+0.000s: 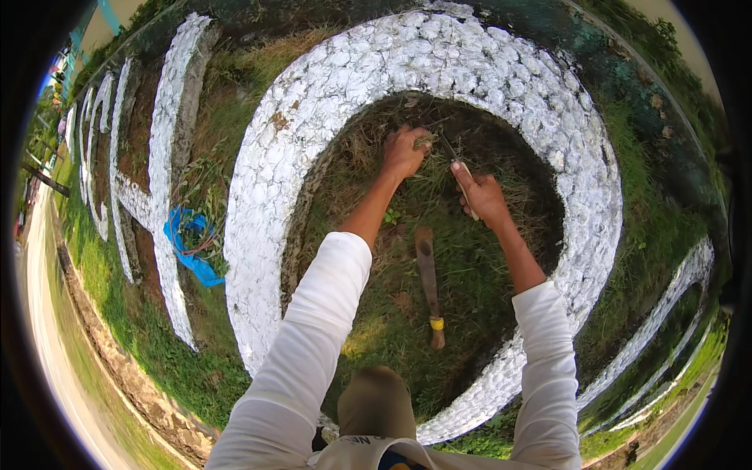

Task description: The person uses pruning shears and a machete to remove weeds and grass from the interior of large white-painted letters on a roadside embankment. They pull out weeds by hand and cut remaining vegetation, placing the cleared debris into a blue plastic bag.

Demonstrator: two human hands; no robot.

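My left hand [405, 154] is closed around a small tuft of dry grass [423, 141], close to the upper inner wall of a ring-shaped white-painted stone letter [258, 235]. In my right hand [485, 197] is a knife [449, 148] with a pale handle. Its dark blade points up and left toward the grass beside my left hand, and the tip is hard to make out in the shade. Below my hands a machete [429, 276] lies on the grass inside the ring, with a yellow band near the end of its wooden handle.
Left of the ring, a blue plastic bag [197, 247] holds cut leafy stems. Another raised white letter [167, 176] stands beyond it, with more letters farther left. A white letter [652, 323] rises at the right. A pale road [53, 352] runs along the far left.
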